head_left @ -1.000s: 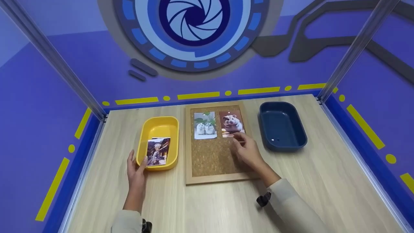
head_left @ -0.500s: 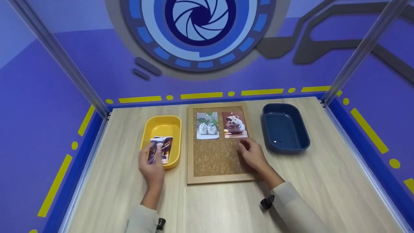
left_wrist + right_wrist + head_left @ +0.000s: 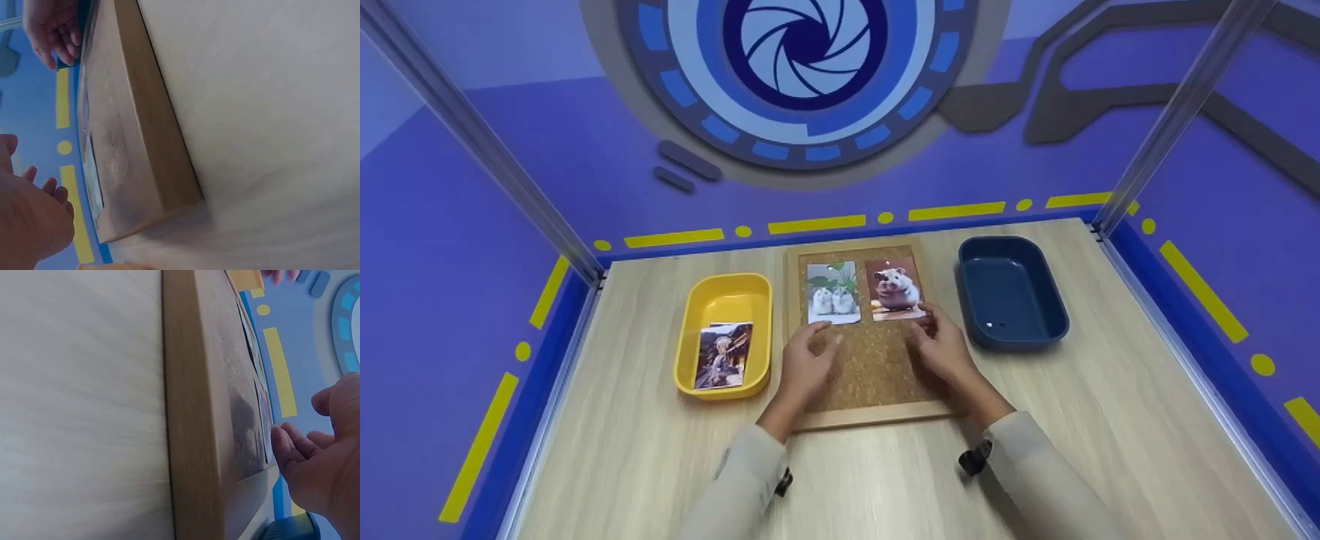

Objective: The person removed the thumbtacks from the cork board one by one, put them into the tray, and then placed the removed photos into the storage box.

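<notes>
From my feed both hands sit over the cork board [image 3: 870,367], which lies flat in the middle of the tabletop [image 3: 1110,420] with its wooden frame square to me. The left hand [image 3: 804,365] hovers at about 7 o'clock on the board, its grip loosely spread and holding nothing, fingertips just below the two-hamster photo [image 3: 832,293]. The right hand [image 3: 943,351] lies at about 4 o'clock, fingers relaxed, tips near or touching the lower edge of the single-hamster photo [image 3: 895,289]; I judge it is placed there to steady or square that print against the cork, though I cannot tell whether it actually makes contact. The two photos sit side by side at the board's 12 o'clock end, probably pinned, since a pale dot shows at the top of each. The yellow tray [image 3: 725,296] at 9 o'clock holds a third photo [image 3: 722,355], leaning on its near wall. The blue tray [image 3: 1011,296] at 3 o'clock shows only small glints on its floor, too tiny to identify. The wrist views are blurred and see the board edge-on, so the prints are mere slivers there.
</notes>
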Tool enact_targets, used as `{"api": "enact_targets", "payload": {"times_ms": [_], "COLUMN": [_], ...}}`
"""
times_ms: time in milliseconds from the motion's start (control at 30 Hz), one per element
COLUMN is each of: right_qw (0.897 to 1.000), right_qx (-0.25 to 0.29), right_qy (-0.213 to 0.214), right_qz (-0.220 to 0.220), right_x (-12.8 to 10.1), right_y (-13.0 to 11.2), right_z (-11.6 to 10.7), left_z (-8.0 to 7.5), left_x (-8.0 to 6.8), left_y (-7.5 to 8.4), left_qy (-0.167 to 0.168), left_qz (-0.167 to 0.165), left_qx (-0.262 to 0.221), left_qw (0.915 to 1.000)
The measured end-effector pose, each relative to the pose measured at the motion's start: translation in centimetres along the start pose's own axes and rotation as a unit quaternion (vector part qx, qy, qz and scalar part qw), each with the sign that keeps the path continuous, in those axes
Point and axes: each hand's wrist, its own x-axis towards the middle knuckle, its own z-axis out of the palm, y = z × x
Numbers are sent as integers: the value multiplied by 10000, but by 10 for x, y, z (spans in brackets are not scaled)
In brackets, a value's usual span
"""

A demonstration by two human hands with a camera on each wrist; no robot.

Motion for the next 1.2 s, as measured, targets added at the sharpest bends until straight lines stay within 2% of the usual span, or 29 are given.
{"api": "enact_targets", "payload": {"times_ms": [67, 133, 267, 333, 400, 567, 633, 800, 900, 1000, 1100, 1200], "right_qw": [10000, 9999, 9993, 9990, 9989, 9994, 9996, 9986, 9976, 9970, 9965, 9967], "right_qx": [17, 27, 28, 42, 14, -2, -31, -294, -439, -631, -698, -587], "right_qy": [3, 5, 31, 43, 45, 86, 104, -117, -175, -63, 14, 70], "right_qz": [66, 156, 382, 452, 462, 347, 277, 436, 502, 444, 461, 552], "right_x": [2, 5, 10, 13, 16, 29, 39, 66, 78, 88, 94, 97], "right_y": [0, 2, 4, 4, 4, 4, 3, 2, 0, 1, 2, 1], "right_z": [0, 0, 0, 1, 3, 8, 9, 15, 20, 23, 28, 31], "left_z": [10, 19, 37, 47, 58, 85, 96, 112, 115, 118, 116, 115], "left_x": [11, 22, 37, 42, 45, 46, 48, 57, 61, 65, 69, 72], "left_y": [-2, -5, -5, -2, 0, 1, 0, -6, -10, -12, -14, -14], "left_qy": [-217, -436, -1003, -1268, -1527, -1962, -1965, -1634, -1447, -1283, -1208, -1301], "left_qz": [10, 236, 554, 506, 306, -5, -37, 55, 90, 129, 128, 144], "left_qx": [184, 581, 1410, 1637, 1912, 2565, 2727, 3171, 3233, 3367, 3631, 3763], "left_qw": [9996, 9971, 9834, 9770, 9691, 9464, 9418, 9342, 9351, 9327, 9238, 9172]}}
